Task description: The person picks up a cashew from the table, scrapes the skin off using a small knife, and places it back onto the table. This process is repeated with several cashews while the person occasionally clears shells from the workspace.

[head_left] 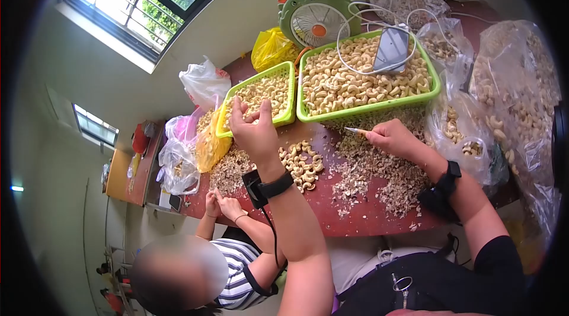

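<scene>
My left hand [256, 132] is raised at the near edge of the smaller green basket [288, 102], its fingers apart; I see nothing held in it. In my right hand [394, 139] is a small knife [357, 131] with a pale pointed blade, aimed left. It is just in front of the larger green basket [370, 106], which is full of cashews [355, 70]. Between my hands a loose pile of cashews [302, 162] lies on the red table [332, 221]. Flaky skin scraps [385, 176] spread below my right hand.
A green fan [317, 22] stands behind the baskets. A phone [391, 49] with a white cable rests on the larger basket's cashews. Plastic bags of nuts [515, 91] crowd the right. Another person's hands [222, 204] are at the table's left edge, near a yellow bag [212, 147].
</scene>
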The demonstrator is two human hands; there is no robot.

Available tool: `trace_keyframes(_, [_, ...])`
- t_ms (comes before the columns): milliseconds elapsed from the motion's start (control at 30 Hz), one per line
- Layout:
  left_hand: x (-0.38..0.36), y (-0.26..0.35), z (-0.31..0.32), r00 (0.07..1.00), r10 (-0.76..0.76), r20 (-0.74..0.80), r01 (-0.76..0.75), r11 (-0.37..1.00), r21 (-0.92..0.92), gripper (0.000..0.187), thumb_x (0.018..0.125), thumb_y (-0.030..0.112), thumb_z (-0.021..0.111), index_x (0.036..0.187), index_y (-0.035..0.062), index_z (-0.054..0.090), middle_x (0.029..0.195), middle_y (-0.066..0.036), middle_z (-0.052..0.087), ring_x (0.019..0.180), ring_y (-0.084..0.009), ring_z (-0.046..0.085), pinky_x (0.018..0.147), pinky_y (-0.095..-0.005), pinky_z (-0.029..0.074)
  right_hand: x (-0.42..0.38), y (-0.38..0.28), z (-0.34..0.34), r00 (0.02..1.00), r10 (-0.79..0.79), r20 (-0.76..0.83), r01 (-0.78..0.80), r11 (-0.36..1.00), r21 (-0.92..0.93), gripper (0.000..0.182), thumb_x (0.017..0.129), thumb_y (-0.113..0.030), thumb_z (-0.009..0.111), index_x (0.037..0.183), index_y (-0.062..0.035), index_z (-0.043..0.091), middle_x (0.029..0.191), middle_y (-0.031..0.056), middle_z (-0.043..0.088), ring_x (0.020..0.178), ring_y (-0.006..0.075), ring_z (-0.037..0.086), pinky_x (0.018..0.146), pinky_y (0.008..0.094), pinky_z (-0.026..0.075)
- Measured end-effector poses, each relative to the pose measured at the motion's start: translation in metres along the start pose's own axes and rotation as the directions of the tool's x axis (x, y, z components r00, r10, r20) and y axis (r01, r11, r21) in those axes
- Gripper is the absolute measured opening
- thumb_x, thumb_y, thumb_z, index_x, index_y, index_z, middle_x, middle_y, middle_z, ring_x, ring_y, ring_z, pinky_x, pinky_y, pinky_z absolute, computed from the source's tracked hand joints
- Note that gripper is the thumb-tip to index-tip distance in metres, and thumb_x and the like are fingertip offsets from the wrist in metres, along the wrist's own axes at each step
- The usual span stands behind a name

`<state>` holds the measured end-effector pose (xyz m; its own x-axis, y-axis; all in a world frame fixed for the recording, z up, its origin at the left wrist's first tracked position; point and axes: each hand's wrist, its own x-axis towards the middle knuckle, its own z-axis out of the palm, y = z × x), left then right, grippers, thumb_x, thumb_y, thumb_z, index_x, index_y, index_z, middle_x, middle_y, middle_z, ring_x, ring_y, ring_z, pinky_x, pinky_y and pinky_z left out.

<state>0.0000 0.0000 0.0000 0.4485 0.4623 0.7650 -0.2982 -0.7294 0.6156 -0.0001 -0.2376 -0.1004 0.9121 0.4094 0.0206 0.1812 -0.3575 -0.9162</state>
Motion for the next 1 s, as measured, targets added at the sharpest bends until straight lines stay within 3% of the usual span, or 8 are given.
trace_keyframes(67, [-0.01,-0.022,0.005,0.942,-0.307,0.134,0.326,0.933,-0.155,0.035,0.073,0.011,0.064,0.104,-0.0026,0.054,0.082,-0.008,0.058,0.058,-0.0108,0.053,0.05,-0.0208,0.045,0.004,0.001,-0.012,0.999,-0.027,-0.028,0.027,1.0,0.0,0.037,0.081,-0.032,0.053,0.064,0.0008,0.058,0.046,0.0049,0.047,0.041,0.0109,0.042,0.043,0.0274,0.036])
trace_keyframes(133, [-0.015,-0.061,-0.01,0.929,-0.308,0.207,0.326,0.943,-0.059,0.028,0.073,0.01,0.063,0.097,-0.0032,0.057,0.072,-0.005,0.059,0.056,-0.0093,0.052,0.049,-0.0199,0.043,0.006,-0.003,0.007,0.999,-0.041,-0.034,0.042,0.999,0.027,0.037,0.08,-0.032,0.053,0.064,0.0009,0.058,0.046,0.0057,0.047,0.041,0.0112,0.042,0.043,0.0279,0.036])
trace_keyframes(200, [-0.043,-0.083,-0.006,0.932,-0.197,0.304,0.182,0.98,0.08,0.016,0.071,0.009,0.063,0.081,-0.0027,0.062,0.068,-0.005,0.061,0.058,-0.0101,0.055,0.055,-0.0224,0.045,0.006,0.002,0.005,0.999,-0.045,-0.017,0.044,0.998,-0.045,0.037,0.08,-0.032,0.053,0.064,0.001,0.057,0.046,0.0066,0.047,0.042,0.0115,0.042,0.043,0.0284,0.036])
trace_keyframes(300, [-0.059,-0.095,-0.006,0.847,-0.407,0.342,0.252,0.874,0.415,0.015,0.07,0.014,0.059,0.078,0.0028,0.065,0.072,-0.013,0.063,0.07,-0.0224,0.061,0.065,-0.0316,0.047,0.004,0.003,0.012,0.994,-0.111,-0.012,0.11,0.993,-0.051,0.037,0.08,-0.032,0.053,0.064,0.0009,0.057,0.047,0.0078,0.047,0.042,0.0123,0.042,0.043,0.0296,0.036])
trace_keyframes(633, [-0.084,-0.113,0.028,0.823,-0.428,0.374,-0.02,0.636,0.772,0.019,0.07,0.014,0.053,0.081,0.0033,0.063,0.084,-0.013,0.059,0.084,-0.0289,0.055,0.076,-0.0389,0.041,0.009,0.014,0.02,0.999,-0.04,0.003,0.04,0.985,-0.17,0.036,0.08,-0.03,0.052,0.062,0.0011,0.055,0.048,0.0071,0.047,0.044,0.0108,0.041,0.044,0.0285,0.035])
trace_keyframes(733, [-0.093,-0.117,0.029,0.935,-0.231,0.27,-0.082,0.6,0.796,0.015,0.07,0.015,0.054,0.077,0.0034,0.061,0.074,-0.015,0.058,0.08,-0.0315,0.054,0.076,-0.0425,0.04,0.01,0.016,0.026,1.0,-0.024,-0.004,0.023,0.987,-0.161,0.036,0.08,-0.028,0.052,0.06,0.0017,0.053,0.048,0.0051,0.046,0.045,0.0094,0.041,0.044,0.0271,0.035])
trace_keyframes(800, [-0.092,-0.109,0.024,0.967,-0.066,0.246,-0.137,0.681,0.719,0.013,0.068,0.012,0.054,0.076,0.0018,0.057,0.068,-0.013,0.057,0.073,-0.03,0.055,0.073,-0.0425,0.041,0.01,0.016,0.027,1.0,-0.018,0.019,0.021,0.987,-0.157,0.036,0.081,-0.028,0.052,0.059,0.0016,0.052,0.047,0.0036,0.045,0.044,0.0087,0.041,0.043,0.0264,0.034])
trace_keyframes(1000, [-0.087,-0.091,0.02,0.925,-0.257,0.281,0.217,0.962,0.166,0.014,0.067,0.007,0.056,0.079,0.0008,0.059,0.066,-0.01,0.059,0.059,-0.0226,0.057,0.054,-0.0335,0.044,0.014,0.026,0.025,0.998,0.052,0.018,-0.053,0.997,0.062,0.036,0.085,-0.024,0.048,0.055,-0.0044,0.049,0.046,-0.0038,0.042,0.041,0.0044,0.037,0.038,0.0208,0.028])
